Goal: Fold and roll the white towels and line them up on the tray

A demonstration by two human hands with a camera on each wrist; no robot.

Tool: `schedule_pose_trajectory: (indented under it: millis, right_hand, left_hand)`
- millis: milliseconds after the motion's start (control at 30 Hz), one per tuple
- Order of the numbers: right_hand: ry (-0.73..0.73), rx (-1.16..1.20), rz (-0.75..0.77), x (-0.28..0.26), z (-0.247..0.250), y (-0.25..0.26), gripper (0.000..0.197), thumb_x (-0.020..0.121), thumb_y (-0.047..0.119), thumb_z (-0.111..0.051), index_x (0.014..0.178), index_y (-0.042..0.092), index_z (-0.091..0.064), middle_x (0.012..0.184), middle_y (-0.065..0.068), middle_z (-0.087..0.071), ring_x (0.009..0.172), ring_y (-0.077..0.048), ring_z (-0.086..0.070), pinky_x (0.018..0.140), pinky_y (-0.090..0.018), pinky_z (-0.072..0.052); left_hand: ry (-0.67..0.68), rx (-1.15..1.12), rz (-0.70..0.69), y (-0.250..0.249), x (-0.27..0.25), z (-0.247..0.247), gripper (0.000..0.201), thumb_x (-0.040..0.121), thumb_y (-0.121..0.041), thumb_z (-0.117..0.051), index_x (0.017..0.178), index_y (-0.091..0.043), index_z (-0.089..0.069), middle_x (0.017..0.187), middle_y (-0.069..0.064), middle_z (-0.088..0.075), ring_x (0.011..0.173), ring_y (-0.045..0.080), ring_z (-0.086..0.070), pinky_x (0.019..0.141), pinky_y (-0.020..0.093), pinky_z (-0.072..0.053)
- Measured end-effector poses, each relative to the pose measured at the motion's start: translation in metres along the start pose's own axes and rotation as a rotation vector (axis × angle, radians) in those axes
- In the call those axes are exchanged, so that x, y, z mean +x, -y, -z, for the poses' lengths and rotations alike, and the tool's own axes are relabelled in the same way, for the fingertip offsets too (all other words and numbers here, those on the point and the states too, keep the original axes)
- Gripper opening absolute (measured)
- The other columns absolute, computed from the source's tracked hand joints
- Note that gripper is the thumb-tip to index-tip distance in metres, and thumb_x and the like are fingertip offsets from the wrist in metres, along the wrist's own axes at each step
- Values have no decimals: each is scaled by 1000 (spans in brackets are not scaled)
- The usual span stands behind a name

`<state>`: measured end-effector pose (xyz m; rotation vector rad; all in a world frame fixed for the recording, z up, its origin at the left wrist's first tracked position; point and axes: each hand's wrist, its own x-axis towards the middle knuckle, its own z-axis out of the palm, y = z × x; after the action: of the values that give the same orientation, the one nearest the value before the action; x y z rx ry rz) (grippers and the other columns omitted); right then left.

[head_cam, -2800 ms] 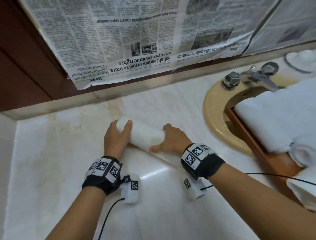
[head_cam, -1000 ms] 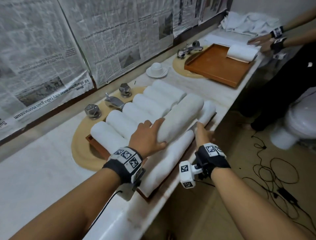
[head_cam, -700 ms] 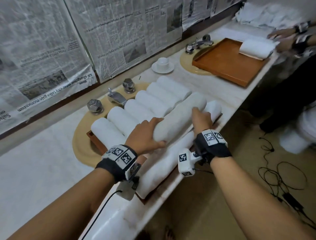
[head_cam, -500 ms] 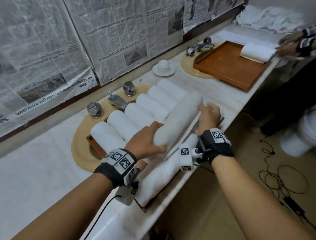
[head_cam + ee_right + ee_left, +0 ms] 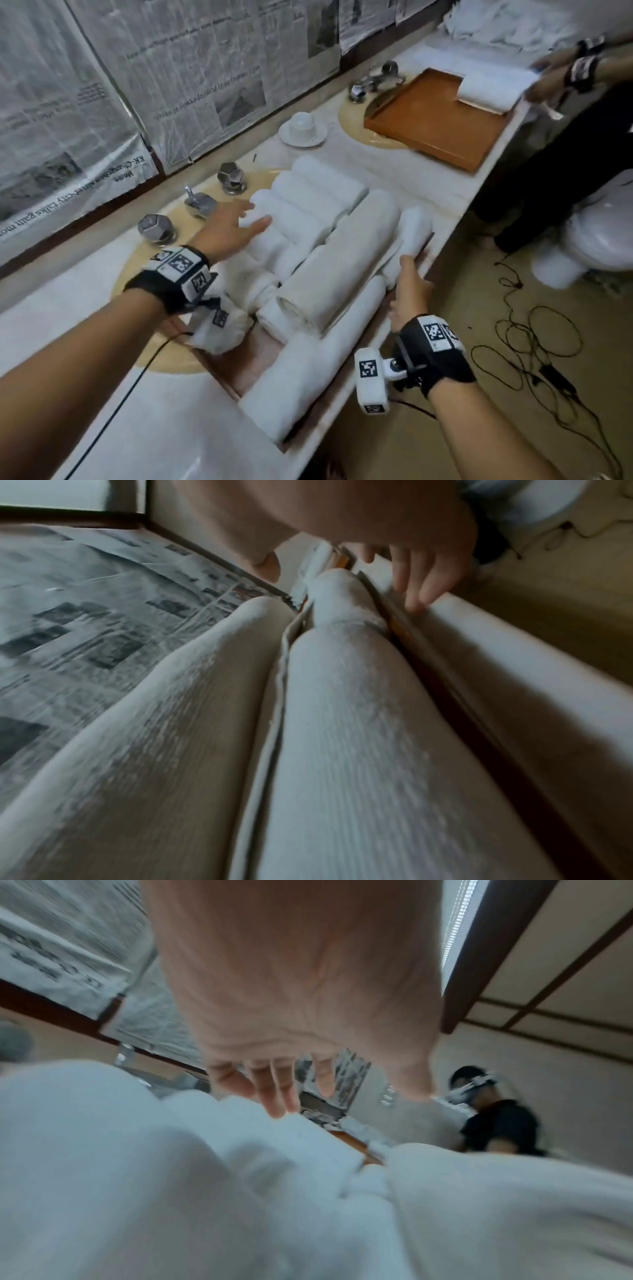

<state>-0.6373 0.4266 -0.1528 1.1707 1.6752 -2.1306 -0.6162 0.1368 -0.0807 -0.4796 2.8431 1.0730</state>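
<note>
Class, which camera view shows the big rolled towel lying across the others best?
The head view: the big roll shows whole, from spiral end to far end, lying across the smaller rolls. The right wrist view shows only its side at close range; the left wrist view shows just blurred white cloth.

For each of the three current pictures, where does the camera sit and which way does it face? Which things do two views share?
Head: worn on the head, looking forward and down at the tray of rolled towels; shows both forearms, left hand and right hand.
Left wrist: under the wrist, looking along the open palm over towels towards another person.
Right wrist: looking along the big towel roll and the tray's edge, fingers above.
Shared: the big towel roll shows in head and right wrist views.
</note>
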Motion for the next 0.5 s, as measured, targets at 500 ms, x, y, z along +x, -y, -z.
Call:
schedule_pose_trajectory:
  millis: [500]
  right_hand:
    - [64, -72, -188, 7, -8, -45, 103, 37, 71, -72, 127, 27, -48, 115, -9, -63, 94, -33, -66, 78, -50, -54]
  left_hand:
    - [218, 145, 572, 51, 42, 10, 139, 35, -79, -75, 146, -6, -35, 149, 14, -39, 129, 35, -46, 100, 43, -43]
